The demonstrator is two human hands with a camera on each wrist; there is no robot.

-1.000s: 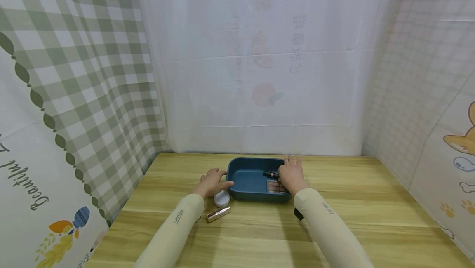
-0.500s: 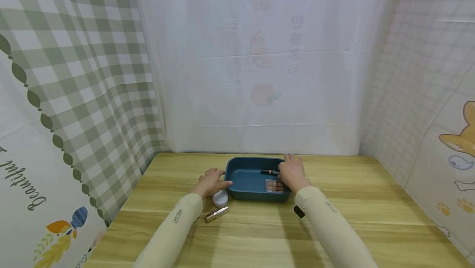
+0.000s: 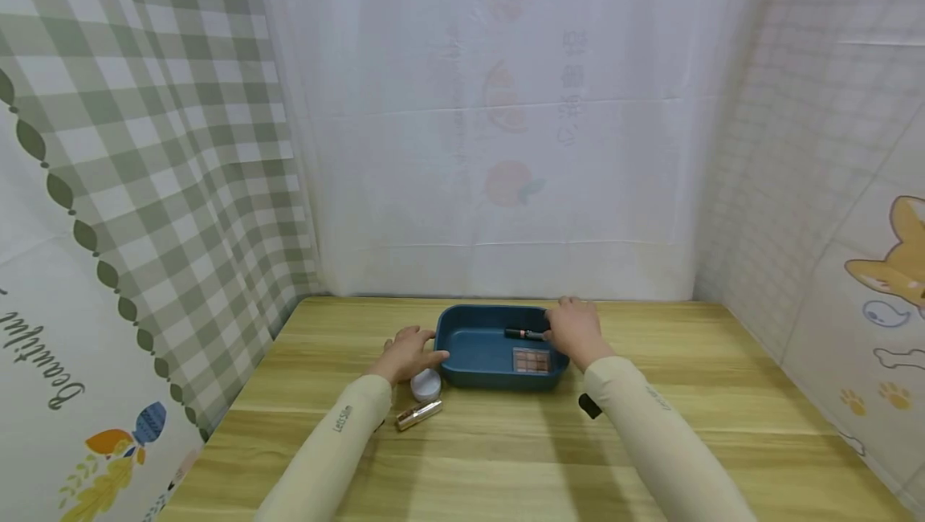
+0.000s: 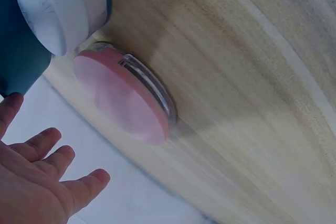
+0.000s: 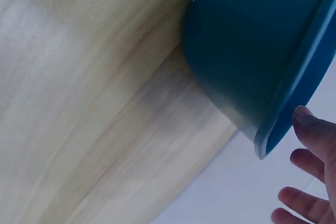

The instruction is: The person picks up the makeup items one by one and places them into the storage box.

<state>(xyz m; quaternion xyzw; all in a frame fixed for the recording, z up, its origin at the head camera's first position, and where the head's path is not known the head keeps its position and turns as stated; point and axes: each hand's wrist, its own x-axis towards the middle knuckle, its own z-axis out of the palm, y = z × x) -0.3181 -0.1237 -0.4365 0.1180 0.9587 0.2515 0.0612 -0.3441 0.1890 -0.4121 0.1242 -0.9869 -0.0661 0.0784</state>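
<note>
A dark blue storage box (image 3: pixel 473 379) stands on the table. Inside it lie a slim black cosmetic tube (image 3: pixel 522 334) with a pink band and a brown eyeshadow palette (image 3: pixel 532 360). At the box's left end is my left hand (image 3: pixel 408 355), its fingers spread and holding nothing. Over the right rim is my right hand (image 3: pixel 576 329); in the right wrist view its thumb (image 5: pixel 314 132) overlaps the rim while the other fingers stay apart outside. Close to my left hand are a white-lidded jar (image 3: pixel 426 385) and a pink round compact (image 4: pixel 123 95).
A shiny metallic lipstick tube (image 3: pixel 419 415) lies in front of the jar on the wooden table (image 3: pixel 491 458). A white curtain (image 3: pixel 405 185) hangs behind the table, with a green checked cloth (image 3: pixel 181 104) at the left and a printed sheet (image 3: pixel 817 265) at the right.
My right hand has shifted a little right, off the palette and tube, so more of both shows. My left hand stays by the box's left end. The head view has turned slightly right.
</note>
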